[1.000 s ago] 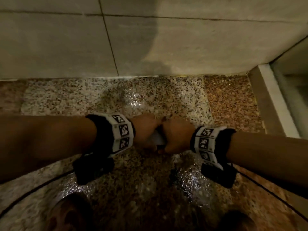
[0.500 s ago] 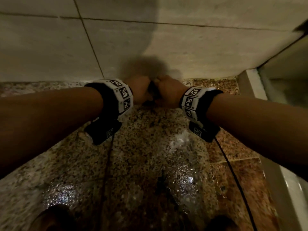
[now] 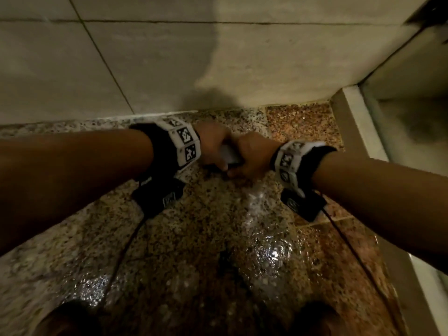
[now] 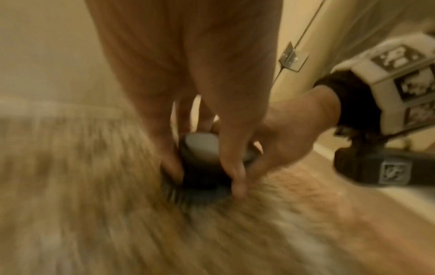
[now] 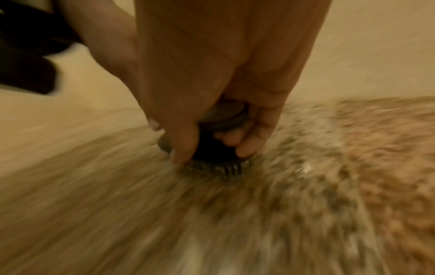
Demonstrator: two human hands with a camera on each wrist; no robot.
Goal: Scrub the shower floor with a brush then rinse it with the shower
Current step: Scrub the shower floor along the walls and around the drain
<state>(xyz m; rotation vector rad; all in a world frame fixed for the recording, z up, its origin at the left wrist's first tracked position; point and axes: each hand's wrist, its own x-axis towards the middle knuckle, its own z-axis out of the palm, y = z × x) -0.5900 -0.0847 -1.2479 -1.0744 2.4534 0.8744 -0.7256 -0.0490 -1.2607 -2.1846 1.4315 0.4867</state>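
A scrub brush (image 3: 229,155) with a grey top and dark body stands bristles-down on the wet speckled shower floor (image 3: 194,238), a short way from the back wall. My left hand (image 3: 213,147) grips its left side and my right hand (image 3: 249,155) grips its right side, knuckles nearly touching. In the left wrist view the brush (image 4: 200,154) shows its grey cap between my left hand's fingers (image 4: 233,167), bristles splayed on the floor. In the right wrist view my right hand's fingers (image 5: 183,147) curl round the brush (image 5: 219,148). Both wrist views are motion-blurred.
A tiled back wall (image 3: 218,57) rises just beyond the hands. A raised curb (image 3: 358,122) and a glass door with a metal hinge (image 4: 290,57) stand at the right. Reddish floor tiles (image 3: 298,120) lie by the curb. My feet (image 3: 70,318) are at the bottom edge.
Both hands pushed the brush forward to the wall's foot, then pulled it back a little toward me and to the right. The grip on the brush is the same.
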